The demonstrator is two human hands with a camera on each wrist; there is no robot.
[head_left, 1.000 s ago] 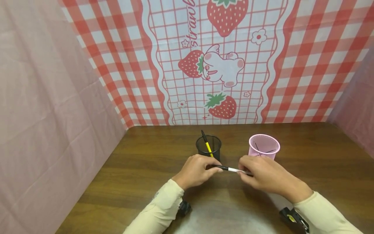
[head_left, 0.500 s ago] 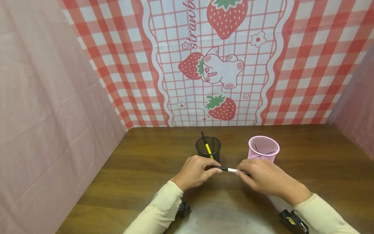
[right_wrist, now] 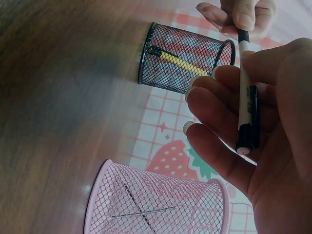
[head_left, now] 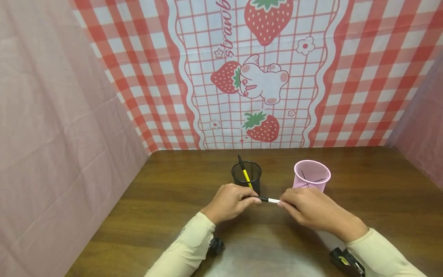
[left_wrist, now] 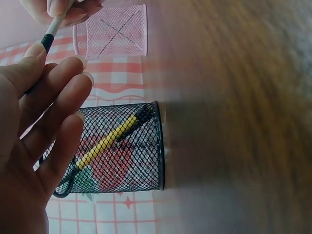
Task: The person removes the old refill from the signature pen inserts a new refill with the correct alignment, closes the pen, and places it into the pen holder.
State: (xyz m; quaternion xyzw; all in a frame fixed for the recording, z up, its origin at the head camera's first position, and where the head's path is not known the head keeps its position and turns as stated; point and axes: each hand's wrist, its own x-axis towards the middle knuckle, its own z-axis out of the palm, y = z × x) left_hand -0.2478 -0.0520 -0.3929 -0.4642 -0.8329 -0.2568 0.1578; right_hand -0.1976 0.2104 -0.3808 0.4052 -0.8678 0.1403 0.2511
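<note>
Between the two hands a black and white pen point(head_left: 273, 201) lies nearly level above the table. The left hand point(head_left: 231, 202) pinches its black end between thumb and fingers. The right hand point(head_left: 316, 209) pinches the white part, whose clip end point(right_wrist: 249, 139) lies over the palm in the right wrist view. Just behind the left hand stands a black mesh cup point(head_left: 254, 177), in which a yellow and black pen point(head_left: 246, 176) leans. Behind the right hand is a pink mesh cup point(head_left: 320, 175); dark crossed lines show at it, and I cannot tell what they are.
Both cups stand on the brown wooden table point(head_left: 166, 188). A red and white checked cloth point(head_left: 152, 77) with strawberries hangs along its back edge, and a pale pink cloth point(head_left: 62, 115) at the left. Dark devices sit under both wrists.
Both hands and the pen have shifted very slightly left in the head view, and less of the pen shows beyond the right fingers than a second ago. The grips look the same.
</note>
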